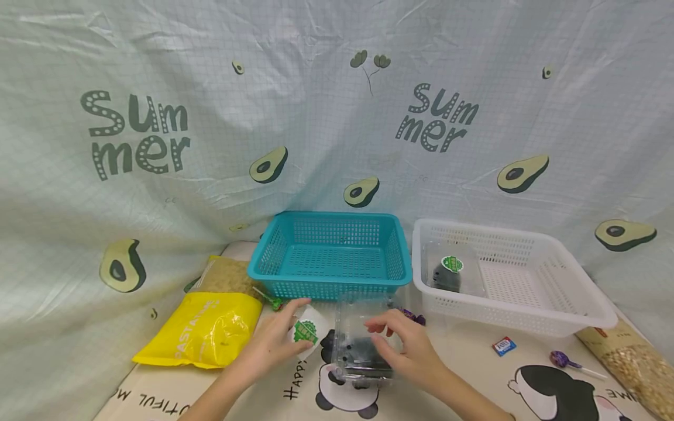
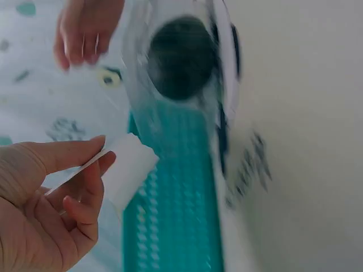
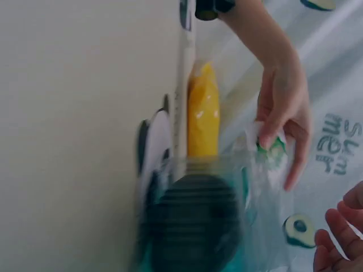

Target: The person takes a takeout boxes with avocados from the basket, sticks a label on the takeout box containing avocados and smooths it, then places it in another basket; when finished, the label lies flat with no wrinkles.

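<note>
My left hand [image 1: 270,346] pinches a small white sheet of paper [image 2: 129,173] bearing a green round label [image 1: 305,332]. Just right of it a clear plastic box [image 1: 350,318] sits on the table, with a dark round item [image 3: 195,221] inside. My right hand [image 1: 408,348] is over the box's right side, fingers bent loosely. Nothing shows between its fingertips, and whether they touch the box is unclear. A similar clear box with a green round label [image 1: 451,264] stands in the white basket [image 1: 513,313].
Behind the box is a teal basket [image 1: 326,289]. On the left lies a yellow pasta bag [image 1: 210,330], with a green lollipop [image 1: 276,304] beside it. To the right are a small wrapped candy [image 1: 504,346], a purple lollipop [image 1: 559,359] and a bag of grains [image 1: 634,368].
</note>
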Demonstrator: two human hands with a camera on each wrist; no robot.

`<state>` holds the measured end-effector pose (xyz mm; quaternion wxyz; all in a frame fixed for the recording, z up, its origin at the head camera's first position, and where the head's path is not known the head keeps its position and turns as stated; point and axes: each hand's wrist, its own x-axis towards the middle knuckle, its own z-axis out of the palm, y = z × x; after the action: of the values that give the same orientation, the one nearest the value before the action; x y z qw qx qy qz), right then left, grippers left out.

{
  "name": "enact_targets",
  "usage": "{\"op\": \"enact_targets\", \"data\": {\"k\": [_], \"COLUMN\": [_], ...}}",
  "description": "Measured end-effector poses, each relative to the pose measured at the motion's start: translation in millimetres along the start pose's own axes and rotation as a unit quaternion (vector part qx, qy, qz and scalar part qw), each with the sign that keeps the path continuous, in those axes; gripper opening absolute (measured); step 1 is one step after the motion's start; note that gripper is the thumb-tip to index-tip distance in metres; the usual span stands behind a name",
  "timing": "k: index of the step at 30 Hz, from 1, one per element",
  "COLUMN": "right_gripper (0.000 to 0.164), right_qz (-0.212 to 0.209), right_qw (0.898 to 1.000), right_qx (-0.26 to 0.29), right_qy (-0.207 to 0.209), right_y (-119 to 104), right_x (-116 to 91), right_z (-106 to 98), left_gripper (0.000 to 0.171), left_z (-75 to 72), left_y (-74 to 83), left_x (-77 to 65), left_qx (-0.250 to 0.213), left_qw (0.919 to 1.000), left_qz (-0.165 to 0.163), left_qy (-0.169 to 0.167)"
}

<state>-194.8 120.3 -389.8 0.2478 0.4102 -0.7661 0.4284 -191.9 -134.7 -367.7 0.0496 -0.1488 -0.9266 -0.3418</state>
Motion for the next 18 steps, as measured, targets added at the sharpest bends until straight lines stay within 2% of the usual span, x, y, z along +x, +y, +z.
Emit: {"op": "enact_targets", "data": {"k": [4, 8, 11, 14, 18], "right_gripper": [0.020, 0.012, 0.007, 0.005, 0.003], "right_qz": [0.007, 0.003, 0.014, 0.043, 0.113], "right_qw": [0.999, 0.998, 0.999, 0.998, 0.992], "right_qx": [-0.010, -0.025, -0.013, 0.006, 0.026], "right_qy": [-0.044, -0.051, -0.048, -0.047, -0.047], "right_y": [-9.5, -11.3, -8.5, -4.8, -0.7], "right_x": [17.3, 26.4, 27.0, 25.7, 25.1], "right_z": [9.2, 14.8, 15.7, 13.7, 7.3], "left_gripper": [0.085, 0.074, 0.060, 0.058, 0.050], "left_z": [4.4, 8.8, 10.4, 11.2, 7.7], "left_y": [25.7, 37.5, 39.6, 37.8, 31.0], "left_x": [0.3, 3.2, 4.8, 4.7, 3.6], "left_qx": [-0.034, -0.070, -0.078, -0.077, -0.086], "left_qw": [0.9978, 0.9947, 0.9940, 0.9942, 0.9944], "left_qz": [0.050, 0.059, 0.066, 0.068, 0.060], "left_qy": [-0.030, -0.046, -0.040, -0.031, -0.012]}}
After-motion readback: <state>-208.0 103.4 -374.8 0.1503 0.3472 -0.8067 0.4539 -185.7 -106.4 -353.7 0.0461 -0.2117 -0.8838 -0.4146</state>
